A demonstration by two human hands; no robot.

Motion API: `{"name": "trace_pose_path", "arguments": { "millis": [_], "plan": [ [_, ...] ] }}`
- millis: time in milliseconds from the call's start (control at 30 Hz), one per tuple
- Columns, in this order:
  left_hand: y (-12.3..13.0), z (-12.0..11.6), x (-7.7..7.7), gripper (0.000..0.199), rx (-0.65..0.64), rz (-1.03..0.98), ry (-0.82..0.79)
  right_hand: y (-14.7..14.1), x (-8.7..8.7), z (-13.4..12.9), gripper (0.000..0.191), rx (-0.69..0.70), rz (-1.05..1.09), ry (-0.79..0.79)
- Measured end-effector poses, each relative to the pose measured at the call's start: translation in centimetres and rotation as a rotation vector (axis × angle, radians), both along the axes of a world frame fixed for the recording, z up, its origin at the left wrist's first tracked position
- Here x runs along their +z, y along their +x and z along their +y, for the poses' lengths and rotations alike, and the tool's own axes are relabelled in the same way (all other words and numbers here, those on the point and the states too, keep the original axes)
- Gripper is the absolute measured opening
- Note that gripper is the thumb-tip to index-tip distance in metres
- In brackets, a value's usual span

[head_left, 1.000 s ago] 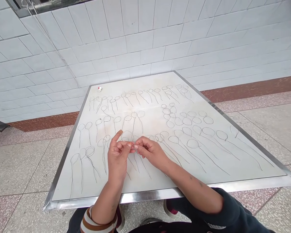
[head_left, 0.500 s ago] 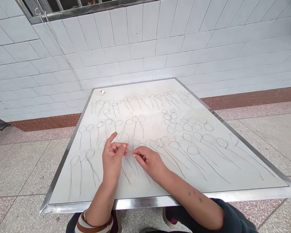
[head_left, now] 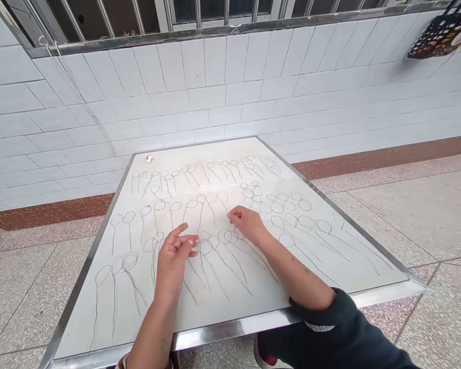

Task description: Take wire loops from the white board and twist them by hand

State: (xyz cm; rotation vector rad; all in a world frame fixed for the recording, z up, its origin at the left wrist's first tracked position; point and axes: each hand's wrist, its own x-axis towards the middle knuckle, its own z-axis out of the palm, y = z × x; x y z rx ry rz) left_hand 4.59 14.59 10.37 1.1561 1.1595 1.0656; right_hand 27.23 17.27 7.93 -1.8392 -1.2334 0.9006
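My right hand (head_left: 246,222) reaches over the middle of the table, thumb and forefinger pinched at the tail of a thin dark looped wire (head_left: 223,197). This wire lies at the right end of a row of similar looped wires (head_left: 175,206). My left hand (head_left: 173,259) hovers above the near part of the table, thumb pressed to the fingers and forefinger raised. Whether a wire is in that pinch is too fine to make out. Just right of its fingertips are more overlapping looped wires (head_left: 206,245), with long tails toward the front edge.
The white table (head_left: 199,320) has a metal rim and carries several rows of looped wires. Short closed rings (head_left: 283,197) cluster right of centre. A small white and red item (head_left: 149,160) sits at the far left corner. Behind stands a tiled wall (head_left: 215,87); a patterned bag (head_left: 438,38) hangs upper right.
My hands have drawn apart. The right moved forward from beside the left, and another looped wire now shows at the row's right end. The left keeps its pinch. The camera view has shifted.
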Motion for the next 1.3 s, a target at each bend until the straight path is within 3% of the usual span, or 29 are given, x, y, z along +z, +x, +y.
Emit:
{"name": "trace_pose_path", "arguments": {
  "millis": [200,433,533,667,867,967,1167,1300],
  "plan": [
    [-0.5,0.3,-0.2,0.05,-0.013,-0.018,-0.007,1.5,-0.2,4.2,0.007,0.003,-0.188,-0.057],
    [-0.8,0.3,-0.1,0.047,-0.007,-0.048,0.002,1.3,-0.3,6.1,0.009,0.019,-0.372,-0.104],
    [-0.9,0.4,-0.3,0.048,-0.011,-0.058,0.005,1.0,0.1,5.5,0.012,0.021,-0.413,-0.094],
    [-0.9,0.4,-0.3,0.051,-0.024,-0.055,0.0,-0.1,1.1,2.3,0.014,0.033,-0.43,-0.052],
    [-0.6,0.4,0.1,0.05,0.034,-0.042,0.009,-1.5,1.6,-2.0,0.022,0.187,-0.344,-0.046],
    [-0.7,0.5,0.2,0.049,0.106,-0.036,0.029,0.1,1.7,-1.7,0.017,0.14,-0.374,-0.049],
    [-0.5,0.5,0.2,0.045,0.104,-0.016,-0.007,6.2,1.7,-0.3,0.016,-0.139,-0.55,-0.07],
    [-0.1,0.4,0.2,0.043,0.112,-0.007,-0.032,7.3,1.3,-0.2,0.015,-0.136,-0.572,-0.103]
  ]
}}
